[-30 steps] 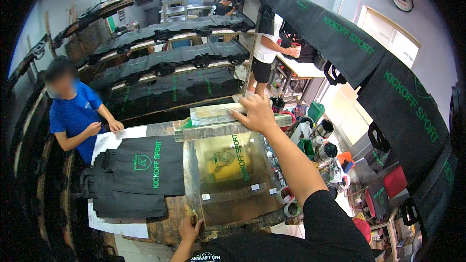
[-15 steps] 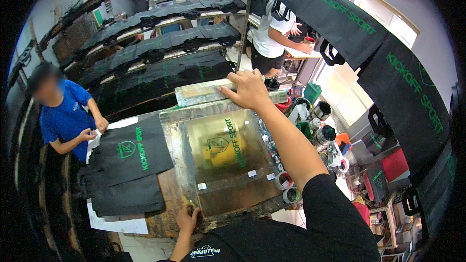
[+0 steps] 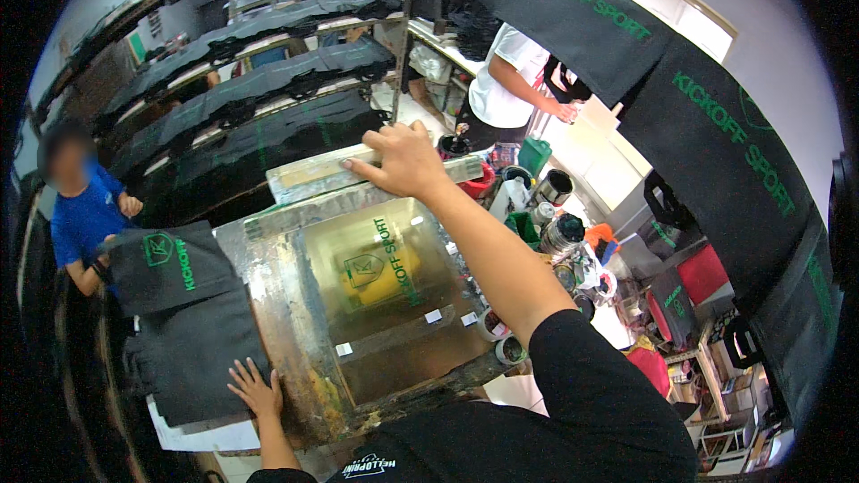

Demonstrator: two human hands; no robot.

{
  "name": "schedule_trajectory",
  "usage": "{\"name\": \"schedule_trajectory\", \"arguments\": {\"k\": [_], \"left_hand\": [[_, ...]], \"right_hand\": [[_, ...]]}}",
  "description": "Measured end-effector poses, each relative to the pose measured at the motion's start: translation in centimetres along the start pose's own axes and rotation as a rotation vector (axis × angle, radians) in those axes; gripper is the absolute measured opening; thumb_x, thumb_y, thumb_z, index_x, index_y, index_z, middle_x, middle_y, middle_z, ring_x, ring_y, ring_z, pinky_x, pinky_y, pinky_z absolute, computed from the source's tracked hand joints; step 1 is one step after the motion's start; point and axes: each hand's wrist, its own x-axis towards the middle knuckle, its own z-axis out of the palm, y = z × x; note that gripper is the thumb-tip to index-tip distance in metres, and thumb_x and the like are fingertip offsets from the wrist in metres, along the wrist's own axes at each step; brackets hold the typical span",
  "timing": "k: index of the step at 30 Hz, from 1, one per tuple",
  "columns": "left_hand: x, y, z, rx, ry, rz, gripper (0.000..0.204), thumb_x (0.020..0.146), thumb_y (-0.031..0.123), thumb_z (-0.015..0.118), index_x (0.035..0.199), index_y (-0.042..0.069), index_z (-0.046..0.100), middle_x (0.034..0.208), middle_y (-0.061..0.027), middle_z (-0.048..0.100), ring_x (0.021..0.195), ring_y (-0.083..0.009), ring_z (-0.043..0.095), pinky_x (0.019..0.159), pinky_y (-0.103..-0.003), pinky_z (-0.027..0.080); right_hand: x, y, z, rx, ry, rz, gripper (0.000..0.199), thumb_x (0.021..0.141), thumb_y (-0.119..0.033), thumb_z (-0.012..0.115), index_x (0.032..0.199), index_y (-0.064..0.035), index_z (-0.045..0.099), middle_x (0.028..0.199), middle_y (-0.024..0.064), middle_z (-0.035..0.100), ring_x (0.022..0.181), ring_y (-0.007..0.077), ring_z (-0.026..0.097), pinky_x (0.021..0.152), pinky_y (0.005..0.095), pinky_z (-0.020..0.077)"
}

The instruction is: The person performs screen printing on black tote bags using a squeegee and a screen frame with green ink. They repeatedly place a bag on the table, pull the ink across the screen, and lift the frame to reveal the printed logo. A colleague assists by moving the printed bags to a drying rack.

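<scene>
A silk-screen frame (image 3: 353, 367) with a see-through mesh lies on a worn work board, green lettering and a badge showing on its mesh. At its far edge my right hand (image 3: 404, 159) is closed over a pale wooden squeegee (image 3: 304, 177), thumb toward me. My left hand (image 3: 258, 391) is open, fingers spread flat on a plain black fabric bag (image 3: 192, 353) left of the frame. Beyond that bag, a black bag with green print (image 3: 170, 259) hangs partly raised beside a co-worker in blue (image 3: 89, 219), one of whose hands is at its edge.
Ink pots and cans (image 3: 562, 234) crowd the right side of the board. Racks (image 3: 268, 80) at the back carry rows of black bags. More printed bags (image 3: 734, 134) hang at the right. Another person in white (image 3: 510, 80) stands at a far table.
My left hand has gone from the frame's near left corner to the plain bag and spread its fingers. The printed bag has moved left toward the co-worker. My right hand keeps its hold.
</scene>
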Motion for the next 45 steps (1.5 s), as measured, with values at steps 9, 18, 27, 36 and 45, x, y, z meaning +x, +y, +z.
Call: {"name": "schedule_trajectory", "arguments": {"k": [9,18,27,36,45], "left_hand": [[1.8,-1.8,4.6,0.036,0.172,-0.001,0.066,0.111,0.045,0.045,0.167,0.012,0.033,0.176,-0.0076,0.025,0.161,-0.0322,0.024,0.13,-0.057,0.014],[6.7,-0.5,0.1,-0.254,0.165,0.061,0.048,0.113,0.034,0.042,0.15,0.01,0.059,0.151,-0.0127,0.06,0.137,-0.0386,0.056,0.119,-0.059,0.034],[3.7,22.8,-1.4,-0.623,-0.14,0.398,0.059,0.108,0.049,0.044,0.15,0.009,0.054,0.152,-0.0225,0.056,0.132,-0.045,0.059,0.104,-0.064,0.047],[-3.8,21.4,3.0,-0.216,0.073,0.744,0.1,0.096,0.083,0.039,0.164,0.01,0.04,0.172,-0.0203,0.029,0.159,-0.0499,0.018,0.124,-0.072,0.001],[0.0,27.5,3.4,-0.183,0.016,0.818,0.117,0.084,0.095,0.042,0.167,0.012,0.033,0.176,-0.0189,0.017,0.16,-0.0534,0.008,0.121,-0.077,0.0]], "right_hand": [[0.1,0.0,-0.2,0.046,-0.006,0.027,0.06,0.095,-0.069,0.059,0.088,-0.0097,0.071,0.085,0.0123,0.068,0.091,0.0336,0.066,0.087,0.0498,0.0425],[0.6,0.2,-1.5,0.025,-0.1,0.053,0.065,0.097,-0.07,0.054,0.099,-0.0087,0.075,0.092,0.0162,0.071,0.096,0.0343,0.067,0.093,0.0502,0.0424],[0.2,0.1,-0.3,0.009,-0.067,0.039,0.056,0.096,-0.065,0.06,0.1,-0.0098,0.073,0.09,0.0132,0.071,0.095,0.0317,0.068,0.089,0.0481,0.0415],[0.3,-0.7,-0.8,0.045,-0.087,0.047,0.057,0.095,-0.063,0.064,0.099,-0.0069,0.075,0.087,0.0154,0.071,0.09,0.0325,0.067,0.089,0.0477,0.0419],[1.9,0.6,0.2,0.011,-0.049,0.007,0.062,0.096,-0.069,0.057,0.095,-0.0087,0.074,0.089,0.0131,0.073,0.092,0.0322,0.07,0.087,0.0508,0.0424]]}}
